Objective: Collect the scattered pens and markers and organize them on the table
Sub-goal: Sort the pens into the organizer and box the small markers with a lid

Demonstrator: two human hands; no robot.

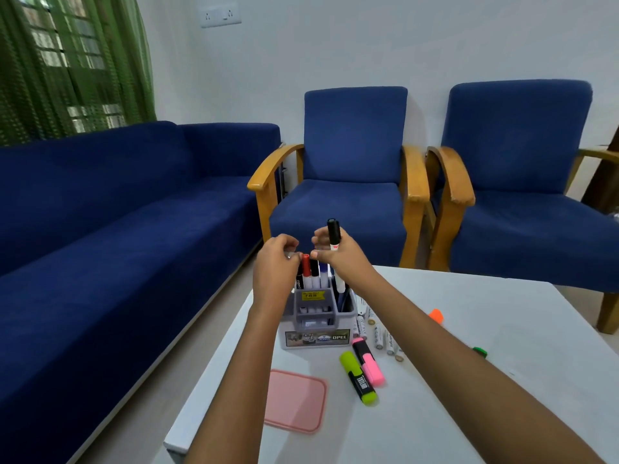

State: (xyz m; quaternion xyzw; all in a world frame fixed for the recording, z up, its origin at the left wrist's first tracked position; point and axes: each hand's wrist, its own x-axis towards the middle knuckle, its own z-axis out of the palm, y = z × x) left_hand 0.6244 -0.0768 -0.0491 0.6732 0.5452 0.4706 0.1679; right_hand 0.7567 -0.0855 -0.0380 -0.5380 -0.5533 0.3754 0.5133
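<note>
Nearest, lid: pink lid lies flat on the white table
Highlighters: yellow highlighter and pink highlighter lie touching, right of the lid
Organizer: grey organizer stands beyond, markers upright inside
Left hand: fingers curled, pinching the red-capped marker top
Right hand: grips black-capped marker upright above the organizer
Far: blue armchairs

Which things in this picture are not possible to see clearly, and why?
Head view:
- Orange highlighter: the right forearm covers part.
- Green marker: mostly behind that forearm.
- Left hand: what its fingertips pinch is too small.
- Organizer: its yellow sticker is unreadable.
</note>
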